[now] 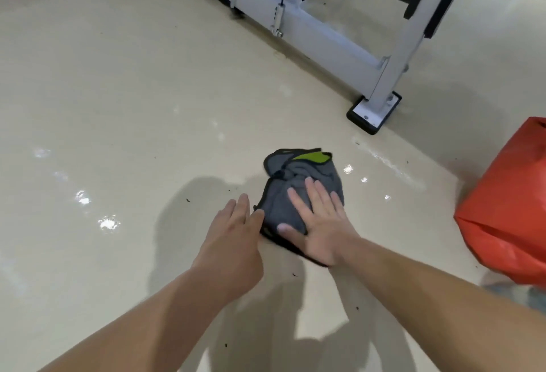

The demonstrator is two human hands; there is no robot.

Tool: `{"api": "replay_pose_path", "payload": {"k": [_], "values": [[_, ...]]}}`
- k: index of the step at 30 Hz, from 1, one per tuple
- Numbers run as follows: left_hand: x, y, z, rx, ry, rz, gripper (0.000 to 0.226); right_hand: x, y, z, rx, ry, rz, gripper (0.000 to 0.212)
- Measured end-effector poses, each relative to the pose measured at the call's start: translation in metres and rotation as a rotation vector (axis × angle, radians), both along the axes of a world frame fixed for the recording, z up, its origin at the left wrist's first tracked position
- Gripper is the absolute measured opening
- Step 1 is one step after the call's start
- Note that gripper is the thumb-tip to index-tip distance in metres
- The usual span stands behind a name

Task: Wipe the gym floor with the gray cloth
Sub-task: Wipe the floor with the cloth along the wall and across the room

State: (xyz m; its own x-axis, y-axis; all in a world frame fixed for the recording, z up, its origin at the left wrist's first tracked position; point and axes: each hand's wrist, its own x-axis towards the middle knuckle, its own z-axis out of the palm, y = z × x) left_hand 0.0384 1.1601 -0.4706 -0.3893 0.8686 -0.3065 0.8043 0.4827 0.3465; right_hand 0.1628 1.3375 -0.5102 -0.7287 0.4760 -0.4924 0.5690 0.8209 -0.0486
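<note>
The right hand [320, 224] presses flat, fingers spread, on the crumpled gray microfibre cloth [298, 191] lying on the glossy beige floor [124, 100]. The left hand [233, 238] rests beside it, fingers together. Risk: the bunched cloth may roll, smearing grit.

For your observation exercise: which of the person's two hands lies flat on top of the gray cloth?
The right hand, palm down on the gray cloth; the left hand only reaches its edge.
</note>
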Motion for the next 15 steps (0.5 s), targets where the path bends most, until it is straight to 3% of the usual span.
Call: {"api": "replay_pose_path", "payload": {"k": [7, 15], "values": [[0.034, 0.047, 0.007, 0.022, -0.172, 0.007, 0.074, 0.038, 0.076, 0.003, 0.021, -0.131, -0.544, 0.091], [0.049, 0.023, -0.005, -0.005, -0.143, -0.050, 0.068, 0.072, -0.035, -0.010, 0.057, -0.028, -0.556, 0.081]]}}
